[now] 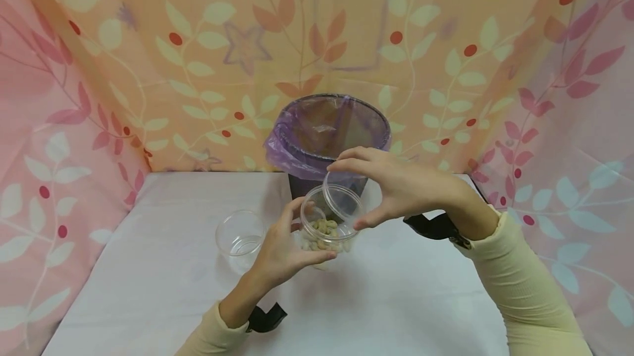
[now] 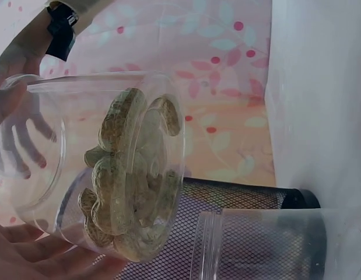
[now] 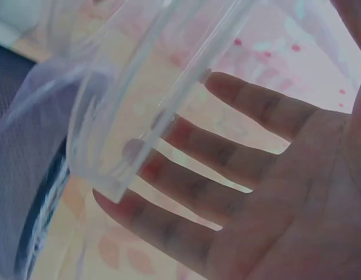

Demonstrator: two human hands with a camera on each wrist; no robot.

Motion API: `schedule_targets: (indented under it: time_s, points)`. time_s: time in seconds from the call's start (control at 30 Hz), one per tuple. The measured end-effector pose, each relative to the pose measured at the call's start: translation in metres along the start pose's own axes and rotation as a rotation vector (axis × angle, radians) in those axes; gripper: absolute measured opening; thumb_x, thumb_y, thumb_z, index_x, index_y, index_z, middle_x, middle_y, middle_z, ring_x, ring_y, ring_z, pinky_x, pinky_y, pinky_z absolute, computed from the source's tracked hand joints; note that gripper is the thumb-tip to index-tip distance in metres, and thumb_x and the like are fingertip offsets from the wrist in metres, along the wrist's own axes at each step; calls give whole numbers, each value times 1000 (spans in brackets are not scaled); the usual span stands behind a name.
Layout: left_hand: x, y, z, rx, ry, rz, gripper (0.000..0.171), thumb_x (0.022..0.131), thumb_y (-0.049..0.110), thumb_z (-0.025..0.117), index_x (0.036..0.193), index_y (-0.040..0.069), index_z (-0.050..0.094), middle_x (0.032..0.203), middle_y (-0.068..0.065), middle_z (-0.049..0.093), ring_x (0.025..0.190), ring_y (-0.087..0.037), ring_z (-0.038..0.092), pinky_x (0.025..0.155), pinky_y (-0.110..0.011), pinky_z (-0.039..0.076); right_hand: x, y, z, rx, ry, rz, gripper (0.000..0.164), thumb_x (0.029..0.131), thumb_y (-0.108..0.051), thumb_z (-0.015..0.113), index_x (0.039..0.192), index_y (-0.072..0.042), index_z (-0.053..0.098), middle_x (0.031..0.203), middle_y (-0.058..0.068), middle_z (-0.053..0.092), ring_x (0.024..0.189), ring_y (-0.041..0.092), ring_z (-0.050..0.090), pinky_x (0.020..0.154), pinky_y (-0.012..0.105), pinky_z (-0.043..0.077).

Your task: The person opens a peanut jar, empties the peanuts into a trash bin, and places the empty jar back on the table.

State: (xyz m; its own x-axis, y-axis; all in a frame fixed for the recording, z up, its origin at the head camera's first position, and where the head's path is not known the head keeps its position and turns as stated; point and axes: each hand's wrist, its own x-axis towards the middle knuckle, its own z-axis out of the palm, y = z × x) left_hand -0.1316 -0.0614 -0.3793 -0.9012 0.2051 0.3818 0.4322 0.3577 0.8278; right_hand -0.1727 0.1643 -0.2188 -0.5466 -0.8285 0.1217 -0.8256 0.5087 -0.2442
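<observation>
My left hand (image 1: 277,254) grips a clear plastic jar (image 1: 306,230), thumb along its near side and fingers around its left. Peanuts in their shells (image 2: 113,175) lie at the bottom of this jar. Over the jar's mouth, my right hand (image 1: 408,182) holds a clear round lid (image 1: 326,191) by its rim, fingers at the far edge and thumb at the near side. The lid stands tilted, overlapping the jar's opening in the head view. Up close in the right wrist view, four spread fingertips (image 3: 148,169) touch the rim of the lid (image 3: 110,157).
Just behind the hands stands a black mesh bin (image 1: 297,186), lined with a purple plastic bag (image 1: 287,152). A second clear jar (image 1: 241,235) with no lid stands on the white table (image 1: 163,268), left of my left hand. Patterned curtains (image 1: 198,70) enclose the back and sides.
</observation>
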Motion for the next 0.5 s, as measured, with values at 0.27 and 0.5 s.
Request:
schedule_targets:
  time_s: [0.27, 0.5]
  points:
    - [0, -2, -1, -28, 8, 12, 99, 61, 31, 93, 142, 14, 39, 135, -3, 56, 122, -30, 57, 98, -48, 51, -13, 11, -10, -14, 10, 107, 82, 74, -45, 83, 142, -18, 46, 141, 0, 46, 123, 24, 55, 95, 43, 52]
    - [-1, -2, 0, -47, 17, 24, 99, 61, 30, 94, 142, 16, 40, 135, -3, 57, 123, -30, 56, 99, -48, 50, -18, 17, -12, -20, 15, 134, 84, 75, -50, 80, 144, -17, 45, 142, 3, 47, 126, 26, 53, 97, 48, 50]
